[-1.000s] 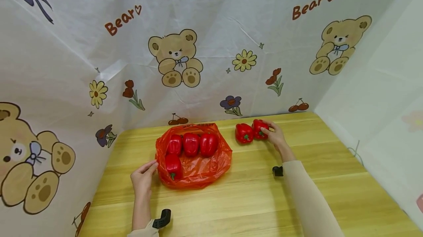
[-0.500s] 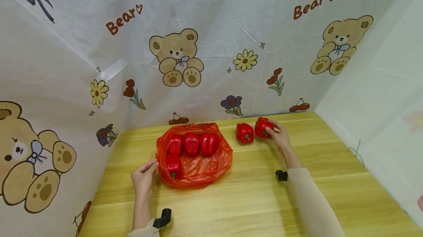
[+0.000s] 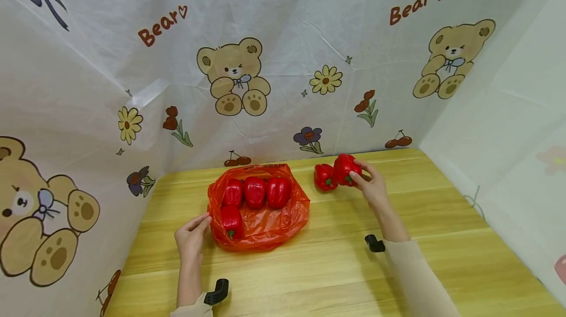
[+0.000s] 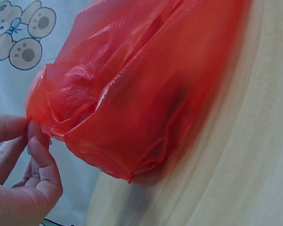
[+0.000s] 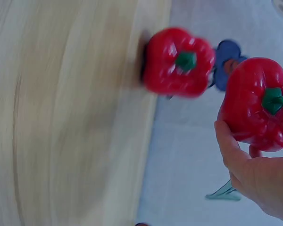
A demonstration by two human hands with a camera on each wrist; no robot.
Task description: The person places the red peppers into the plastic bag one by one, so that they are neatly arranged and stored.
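Observation:
My right hand (image 3: 371, 185) grips a glossy red bell pepper (image 3: 346, 169) with a green stem. In the right wrist view that bell pepper (image 5: 254, 106) is raised off the wood, thumb on its near side. Just left of it a second red bell pepper (image 3: 325, 178) rests on the table. My left hand (image 3: 192, 233) pinches the left rim of an open red plastic bag (image 3: 269, 228). Inside the bag lie several more bell peppers (image 3: 255, 192). From the left wrist, the pinched edge of the bag (image 4: 118, 108) shows between thumb and fingertips (image 4: 37, 129).
The wooden table (image 3: 309, 273) ends at the back against a white cloth wall (image 3: 283, 22) printed with bears and flowers. Another white wall (image 3: 508, 135) borders the right side. A thin cable (image 3: 476, 201) runs beside the table's right edge.
My right hand has lifted its bell pepper off the table, first shifting right, then back left over the resting one. The left hand has stayed at the bag's rim.

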